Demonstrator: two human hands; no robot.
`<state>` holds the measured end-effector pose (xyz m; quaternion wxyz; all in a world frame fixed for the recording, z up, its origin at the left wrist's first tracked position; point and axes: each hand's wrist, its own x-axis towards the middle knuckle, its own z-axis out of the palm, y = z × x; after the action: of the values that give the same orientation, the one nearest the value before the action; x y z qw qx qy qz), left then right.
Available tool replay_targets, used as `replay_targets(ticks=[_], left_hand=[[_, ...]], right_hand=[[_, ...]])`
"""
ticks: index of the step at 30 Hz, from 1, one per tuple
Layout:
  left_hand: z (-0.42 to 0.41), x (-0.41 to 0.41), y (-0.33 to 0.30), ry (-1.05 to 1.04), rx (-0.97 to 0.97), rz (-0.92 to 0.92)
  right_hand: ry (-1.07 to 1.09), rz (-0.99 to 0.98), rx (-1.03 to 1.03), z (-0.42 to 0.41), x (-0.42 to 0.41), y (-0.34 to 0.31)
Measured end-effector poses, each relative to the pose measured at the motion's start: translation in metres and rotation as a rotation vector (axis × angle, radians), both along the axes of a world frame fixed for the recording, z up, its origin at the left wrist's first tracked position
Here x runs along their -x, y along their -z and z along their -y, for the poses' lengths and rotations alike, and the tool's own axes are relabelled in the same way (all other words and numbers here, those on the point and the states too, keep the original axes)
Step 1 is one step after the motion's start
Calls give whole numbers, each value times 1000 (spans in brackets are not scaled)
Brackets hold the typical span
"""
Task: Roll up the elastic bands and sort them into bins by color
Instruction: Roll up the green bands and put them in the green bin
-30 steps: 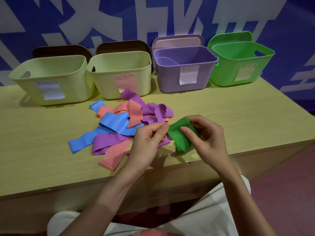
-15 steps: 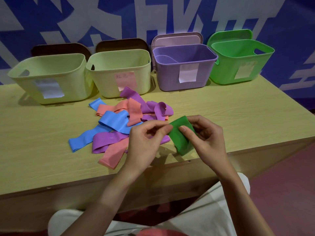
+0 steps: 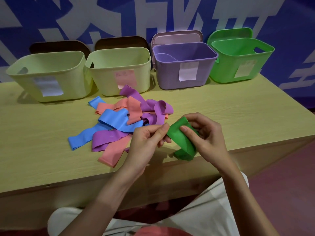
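Both hands pinch the green band above the table's front edge: the left hand nips its left end, the right hand curls round the rest. The band's long axis runs away-left to near-right. The green bin sits at the far right corner, nearer the right hand.

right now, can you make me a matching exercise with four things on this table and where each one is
Things:
1. green band
2. purple bin
3. green bin
4. pile of bands

Places:
A. far right of the bin row
B. on the table in front of the two yellow bins
C. held between the left hand and right hand
D. third bin from the left

Pairs: 1-C, 2-D, 3-A, 4-B
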<state>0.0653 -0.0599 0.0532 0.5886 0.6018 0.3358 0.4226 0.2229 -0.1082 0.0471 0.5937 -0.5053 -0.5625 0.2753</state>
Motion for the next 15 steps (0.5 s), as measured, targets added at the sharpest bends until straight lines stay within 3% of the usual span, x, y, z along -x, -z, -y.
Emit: replay_targets(ticks=[4, 9, 15], left_hand=[[1, 4, -1, -42, -187, -100], [2, 5, 8, -163, -267, -160], [5, 4, -2, -114, -140, -36]], right_hand=[[7, -22, 22, 0, 2, 4], [7, -27, 16, -1, 6, 3], [-92, -8, -2, 3, 9, 0]])
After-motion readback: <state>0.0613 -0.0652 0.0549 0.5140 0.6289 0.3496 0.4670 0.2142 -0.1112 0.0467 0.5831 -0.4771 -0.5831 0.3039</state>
